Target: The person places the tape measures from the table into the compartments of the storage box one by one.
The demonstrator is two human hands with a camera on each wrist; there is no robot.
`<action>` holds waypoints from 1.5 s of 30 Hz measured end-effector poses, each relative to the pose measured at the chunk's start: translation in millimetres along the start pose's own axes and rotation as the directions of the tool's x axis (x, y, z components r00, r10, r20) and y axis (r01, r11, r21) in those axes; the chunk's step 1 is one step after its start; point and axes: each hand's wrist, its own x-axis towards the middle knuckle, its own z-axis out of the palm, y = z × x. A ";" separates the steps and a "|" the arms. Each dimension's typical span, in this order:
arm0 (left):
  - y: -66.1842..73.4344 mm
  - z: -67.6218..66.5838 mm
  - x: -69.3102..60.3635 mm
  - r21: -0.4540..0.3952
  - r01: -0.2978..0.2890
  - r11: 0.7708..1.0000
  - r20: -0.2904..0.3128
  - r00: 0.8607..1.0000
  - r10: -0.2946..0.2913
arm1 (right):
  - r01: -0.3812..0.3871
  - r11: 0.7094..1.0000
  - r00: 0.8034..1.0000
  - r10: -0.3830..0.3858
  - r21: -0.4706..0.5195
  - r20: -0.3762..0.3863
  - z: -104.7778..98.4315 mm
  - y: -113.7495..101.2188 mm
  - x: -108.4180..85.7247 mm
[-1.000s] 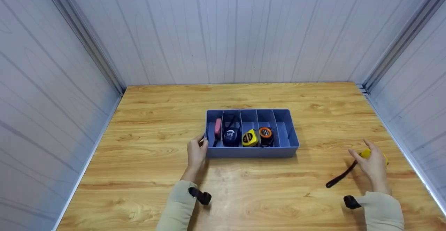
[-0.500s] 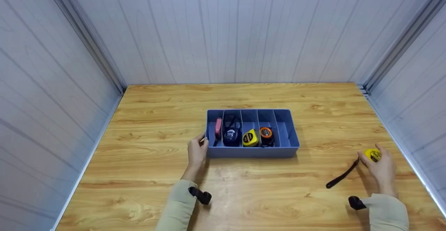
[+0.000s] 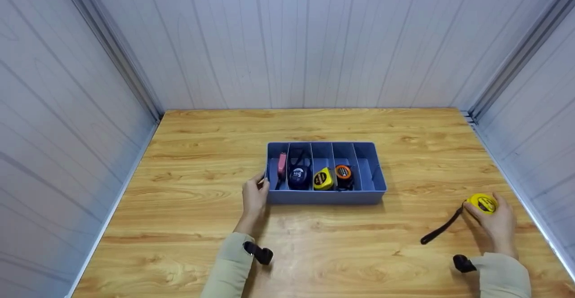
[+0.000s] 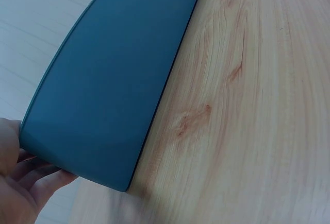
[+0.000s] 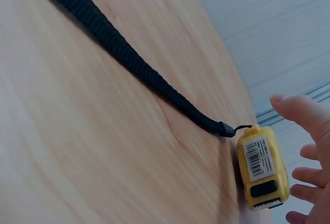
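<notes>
A blue divided tray [image 3: 323, 197] stands on the wooden table, several compartments wide. My left hand [image 3: 254, 196] grips its left end near the front corner; in the left wrist view the thumb is at the rim and the fingers lie against the end wall. At the right, my right hand [image 3: 499, 222] is spread around a yellow tape measure [image 3: 483, 202] with a black wrist strap [image 3: 441, 230]. In the right wrist view the tape measure [image 5: 263, 167] sits on the table, label facing the camera, with the thumb apart from it and the fingers loosely bent beside it.
Inside the tray, left to right, are a pink tape measure [image 3: 281, 165], a dark blue one [image 3: 298, 176], a small yellow one [image 3: 322, 179] and an orange-and-black one [image 3: 344, 175]. The rightmost compartment [image 3: 368, 172] shows its bare floor. White panels enclose the table's back and sides.
My right hand has moved right and slightly toward me, uncovering more of the yellow tape measure, which has turned its face more into view. The left hand and tray stay put.
</notes>
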 end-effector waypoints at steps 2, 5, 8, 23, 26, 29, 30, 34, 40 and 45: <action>0.0 -0.2 -0.1 -0.004 -0.003 1.000 -0.001 1.000 0.003 | 0.001 1.000 1.000 -0.001 -0.004 0.001 0.4 2.5 0.2; -0.5 -0.4 -0.8 -0.007 -0.023 1.000 -0.009 1.000 0.023 | -0.001 1.000 1.000 0.001 -0.009 0.000 1.5 4.6 0.4; 0.2 -0.4 -1.6 -0.016 -0.042 0.999 -0.015 0.999 0.042 | -0.004 1.000 1.000 0.004 -0.013 0.003 2.1 5.6 0.8; 0.9 -0.5 -1.6 -0.024 -0.041 0.999 -0.005 0.999 0.041 | -0.055 0.998 0.998 0.053 0.035 0.047 4.3 16.8 3.3; 1.4 -0.7 -1.5 -0.031 -0.023 0.999 0.003 1.000 0.023 | -0.075 0.996 0.996 0.073 0.050 0.050 5.1 18.3 4.4; 2.2 -0.8 -1.6 -0.028 0.003 1.000 0.008 1.000 -0.003 | -0.104 0.992 0.994 0.101 0.070 0.049 6.0 19.5 4.7; 2.5 -0.9 -1.8 -0.029 0.010 1.000 0.011 1.000 -0.010 | -0.115 0.990 0.993 0.111 0.079 0.045 6.3 19.6 4.9; 3.4 -1.0 -1.8 -0.022 0.011 1.000 0.008 1.000 -0.011 | -0.141 0.988 0.990 0.141 0.069 0.009 7.2 19.8 6.4; 2.6 -0.6 -1.6 -0.026 -0.006 1.000 0.009 1.000 0.006 | -0.176 0.982 0.984 0.178 0.062 -0.020 7.9 20.0 7.4; 1.4 0.0 -1.7 -0.030 -0.007 1.000 0.009 1.000 0.008 | -0.198 0.976 0.979 0.201 0.088 -0.026 7.9 20.9 7.3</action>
